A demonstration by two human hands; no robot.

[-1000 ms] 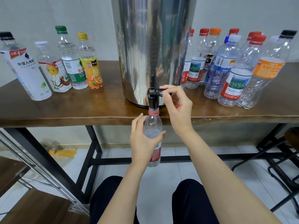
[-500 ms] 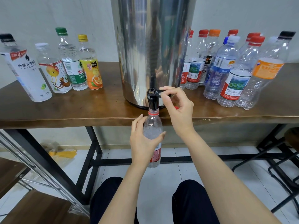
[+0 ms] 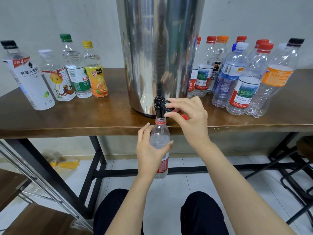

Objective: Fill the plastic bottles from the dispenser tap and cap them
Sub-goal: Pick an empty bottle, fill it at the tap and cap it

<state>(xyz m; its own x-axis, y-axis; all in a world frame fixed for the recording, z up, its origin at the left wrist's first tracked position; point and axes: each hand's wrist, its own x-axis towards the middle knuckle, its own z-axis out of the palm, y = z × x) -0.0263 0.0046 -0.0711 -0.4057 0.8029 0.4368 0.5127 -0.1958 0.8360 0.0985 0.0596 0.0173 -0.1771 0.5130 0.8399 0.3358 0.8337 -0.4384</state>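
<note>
Currently at the filling step. Grips the clear bottle (image 3: 160,139) round its upper body with the left hand (image 3: 149,150), fingers and thumb curled about it, mouth raised right up to the black tap (image 3: 159,106) of the steel dispenser (image 3: 160,48), just in front of and below the edge of the wooden table (image 3: 67,121). Pinches the tap lever with the right hand (image 3: 190,121), thumb and forefinger closed on it, remaining fingers loosely bent and holding nothing else. Cannot tell whether water is running; level judged near the shoulder from the frothy look there. To do well: keep mouth centred under the spout and bottle upright. Watch the level at the neck and let go of the lever early, allowing for the last dribble. Leave a little headspace so capping forces nothing out. Avoid squeezing the wall, likely thin and soft, since that would lift the level and spill on release. Lower straight down before moving aside. Note red cap (image 3: 184,117) on the table just beside the right hand, handy for capping. Note four capped bottles (image 3: 72,73) left of the dispenser, apparently filled, and a cluster of capped empties (image 3: 245,78) to the right; much of the batch judged not yet done.
</note>
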